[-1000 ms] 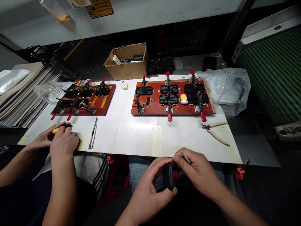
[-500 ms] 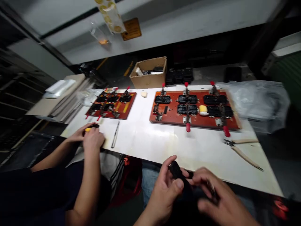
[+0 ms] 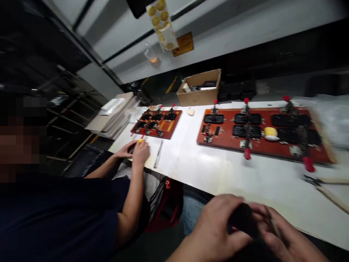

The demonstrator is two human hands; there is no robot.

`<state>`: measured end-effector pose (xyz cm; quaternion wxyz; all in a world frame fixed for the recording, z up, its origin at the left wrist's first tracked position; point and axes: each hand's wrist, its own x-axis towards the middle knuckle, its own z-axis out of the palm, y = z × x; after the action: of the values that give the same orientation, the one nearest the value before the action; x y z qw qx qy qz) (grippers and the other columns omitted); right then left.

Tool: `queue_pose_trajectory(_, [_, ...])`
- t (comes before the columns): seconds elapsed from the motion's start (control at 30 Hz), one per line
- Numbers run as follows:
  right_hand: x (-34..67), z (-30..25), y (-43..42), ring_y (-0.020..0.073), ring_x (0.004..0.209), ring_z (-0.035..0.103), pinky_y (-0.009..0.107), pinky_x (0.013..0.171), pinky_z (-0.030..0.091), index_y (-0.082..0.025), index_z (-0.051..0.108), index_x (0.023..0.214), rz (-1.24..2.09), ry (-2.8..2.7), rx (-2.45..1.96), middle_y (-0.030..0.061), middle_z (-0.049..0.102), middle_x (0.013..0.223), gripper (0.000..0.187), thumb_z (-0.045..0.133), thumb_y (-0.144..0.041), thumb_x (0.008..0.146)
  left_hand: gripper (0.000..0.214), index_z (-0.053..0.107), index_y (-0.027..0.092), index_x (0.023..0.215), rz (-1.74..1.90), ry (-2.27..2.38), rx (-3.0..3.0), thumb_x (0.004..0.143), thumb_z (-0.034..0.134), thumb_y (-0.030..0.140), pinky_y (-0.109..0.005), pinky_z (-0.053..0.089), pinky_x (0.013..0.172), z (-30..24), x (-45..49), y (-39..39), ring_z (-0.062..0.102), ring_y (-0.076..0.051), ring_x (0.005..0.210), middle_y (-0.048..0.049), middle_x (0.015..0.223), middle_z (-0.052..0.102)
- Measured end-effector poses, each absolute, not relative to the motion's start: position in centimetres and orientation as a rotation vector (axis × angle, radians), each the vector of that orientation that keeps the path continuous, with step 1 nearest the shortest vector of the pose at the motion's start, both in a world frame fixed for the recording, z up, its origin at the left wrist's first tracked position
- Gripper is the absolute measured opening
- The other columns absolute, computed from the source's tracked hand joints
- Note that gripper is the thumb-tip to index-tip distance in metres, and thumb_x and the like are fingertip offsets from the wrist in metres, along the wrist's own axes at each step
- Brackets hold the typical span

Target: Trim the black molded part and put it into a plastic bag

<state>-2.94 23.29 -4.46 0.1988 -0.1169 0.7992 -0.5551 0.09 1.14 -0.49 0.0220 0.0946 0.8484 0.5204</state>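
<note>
Below the counter (image 3: 218, 174) edge, near the lap, left hand (image 3: 215, 229) and right hand (image 3: 280, 236) both close around a black part (image 3: 242, 222), fingers curled on it; a co-worker's hands (image 3: 136, 151) rest farther left, beside a knife (image 3: 158, 159)

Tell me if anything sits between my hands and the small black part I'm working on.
Nothing visible does. The left hand and right hand both already grip the small black part directly, below the white table's near edge.
</note>
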Motion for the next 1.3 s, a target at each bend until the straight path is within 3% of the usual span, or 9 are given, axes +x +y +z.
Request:
queue_pose_trajectory(0.1, [-3.8,-0.8,24.4,0.0243,0.126,0.070,0.028,0.098,0.062,-0.033,0.059,0.150,-1.432,2.312,-0.600,0.0052,0.069,0.142,0.045,0.054,-0.040,0.106,0.073,0.054,0.032,0.147,1.706,2.434,0.086,0.080,0.079,0.015,-0.036,0.050,0.116,0.7,-0.1,0.3,0.063,-0.023,0.133,-0.0046,0.146,0.064])
queue_pose_trajectory(0.23, [-4.9,2.4,24.6,0.0171,0.108,0.072,0.025,0.090,0.061,-0.033,0.051,0.154,-1.346,2.315,-1.036,0.0038,0.074,0.121,0.048,0.050,-0.019,0.108,0.072,0.053,0.039,0.146,1.790,2.240,0.041,0.083,0.071,0.008,-0.039,0.048,0.119,1.2,-0.5,-0.1,0.061,-0.023,0.135,-0.0003,0.147,0.061])
queue_pose_trajectory(0.33, [-5.0,2.9,24.7,0.0179,0.103,0.069,0.030,0.088,0.058,-0.028,0.047,0.155,-1.284,2.302,-1.194,0.0049,0.072,0.116,0.051,0.052,-0.013,0.107,0.073,0.055,0.038,0.144,1.803,2.215,0.042,0.081,0.067,0.004,-0.042,0.046,0.120,1.4,-0.5,0.3,0.062,-0.024,0.134,-0.0004,0.146,0.061])
queue_pose_trajectory(0.83, [-4.8,2.2,24.3,0.0191,0.093,0.063,0.034,0.076,0.051,-0.026,0.053,0.151,-1.217,2.337,-1.208,0.0056,0.069,0.110,0.045,0.055,-0.015,0.107,0.073,0.057,0.034,0.143,1.755,2.214,0.037,0.078,0.065,0.004,-0.041,0.047,0.120,1.4,-0.7,0.0,0.062,-0.024,0.133,-0.0018,0.146,0.061])
queue_pose_trajectory(1.3, [-4.6,2.0,24.5,0.0189,0.092,0.062,0.034,0.076,0.051,-0.024,0.052,0.150,-1.299,2.280,-1.186,0.0052,0.069,0.108,0.047,0.055,-0.011,0.106,0.075,0.056,0.037,0.143,1.752,2.208,0.061,0.077,0.066,0.002,-0.040,0.048,0.119,1.3,-0.7,0.4,0.063,-0.024,0.131,-0.0008,0.145,0.061])
